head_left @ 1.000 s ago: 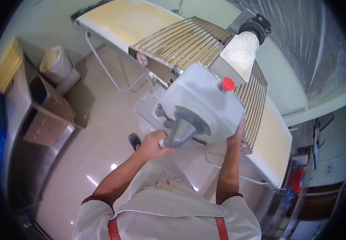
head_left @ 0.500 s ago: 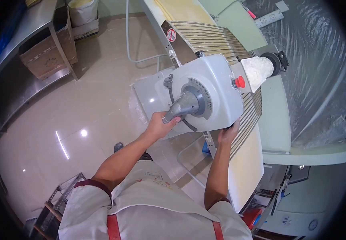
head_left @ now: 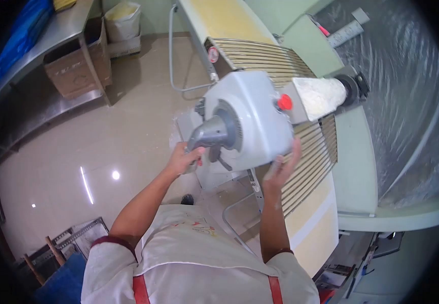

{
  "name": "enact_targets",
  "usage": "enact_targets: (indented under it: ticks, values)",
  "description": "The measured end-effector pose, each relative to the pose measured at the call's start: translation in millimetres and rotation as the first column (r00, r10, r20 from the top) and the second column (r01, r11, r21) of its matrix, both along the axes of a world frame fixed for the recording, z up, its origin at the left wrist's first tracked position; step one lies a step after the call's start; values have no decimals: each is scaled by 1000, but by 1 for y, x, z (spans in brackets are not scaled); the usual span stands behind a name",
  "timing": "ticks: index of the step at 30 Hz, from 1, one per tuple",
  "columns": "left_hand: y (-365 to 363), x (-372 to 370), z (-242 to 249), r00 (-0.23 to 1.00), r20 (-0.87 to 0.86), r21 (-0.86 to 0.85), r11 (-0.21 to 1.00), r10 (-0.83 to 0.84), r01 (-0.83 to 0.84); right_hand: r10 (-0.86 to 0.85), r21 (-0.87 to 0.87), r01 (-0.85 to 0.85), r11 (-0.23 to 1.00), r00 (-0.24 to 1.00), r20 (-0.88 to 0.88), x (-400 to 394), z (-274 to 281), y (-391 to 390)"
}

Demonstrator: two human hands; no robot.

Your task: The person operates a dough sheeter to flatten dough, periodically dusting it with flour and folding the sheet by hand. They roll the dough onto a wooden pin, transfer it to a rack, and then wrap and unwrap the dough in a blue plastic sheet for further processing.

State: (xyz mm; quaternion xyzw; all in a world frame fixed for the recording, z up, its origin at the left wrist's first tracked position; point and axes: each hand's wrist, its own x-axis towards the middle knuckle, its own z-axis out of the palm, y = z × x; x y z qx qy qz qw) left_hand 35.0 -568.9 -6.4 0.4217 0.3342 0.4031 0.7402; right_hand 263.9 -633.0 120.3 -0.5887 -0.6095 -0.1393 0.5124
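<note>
My left hand (head_left: 183, 159) is wrapped round the grey lever handle (head_left: 206, 133) on the dial of a dough sheeter (head_left: 262, 101). Fingers stretched upward, my right hand (head_left: 282, 167) is at the lower right corner of the sheeter's pale housing and holds nothing. A red knob (head_left: 285, 102) sticks out of the housing's right side. Just beyond it, a metal tray (head_left: 300, 109) holds white flour (head_left: 321, 96). Metal-bar guards (head_left: 305, 164) slope down on both sides of the rollers. Yellowish dough (head_left: 308, 238) lies on the near belt, and more dough (head_left: 234, 17) on the far belt.
A steel table (head_left: 90, 20) with a cardboard box (head_left: 77, 68) on its lower shelf is at the upper left. Beside it sits a white bag (head_left: 123, 21). Plastic sheeting (head_left: 407, 111) hangs at right. A bent metal tube leg (head_left: 172, 66) stands near the far belt.
My left hand and the lever have swung left and slightly down. My right hand's fingers have come into view, stretched beside the housing. The camera view has shifted, and a whitish band shows across the near belt.
</note>
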Motion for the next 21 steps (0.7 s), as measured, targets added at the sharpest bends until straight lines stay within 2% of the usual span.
enact_targets:
  ticks: [2,5,7,8,9,11,13,15,18,21]
  values:
    - [-4,1,14,999,16,-17,999,45,-45,156,-258,-67,964,927,342,7,29,-5]
    - [-4,4,5,997,17,6,997,75,-75,464,-383,-337,860,828,315,34,54,13]
    - [-6,6,8,995,-1,33,995,96,-96,302,-417,-289,862,953,-36,59,55,36]
    - [-9,6,9,995,-10,40,994,104,-103,195,-444,-273,853,957,-214,69,52,38]
    - [-13,4,5,989,-33,36,989,144,-143,163,-455,-250,854,961,-222,72,49,32]
    - [-11,8,-5,976,-56,37,977,213,-211,90,-476,-185,860,972,-216,70,43,23]
    - [-14,10,-2,974,-60,47,975,219,-216,276,-181,-272,945,961,-6,57,35,15]
    - [-12,13,3,973,-70,60,974,221,-217,372,-308,-286,907,889,269,42,59,8]
    - [-13,14,7,970,-82,68,972,230,-225,351,-302,-258,918,882,315,32,73,24]
    - [-10,10,2,977,-97,67,980,192,-186,390,-411,-250,876,870,302,14,82,30]
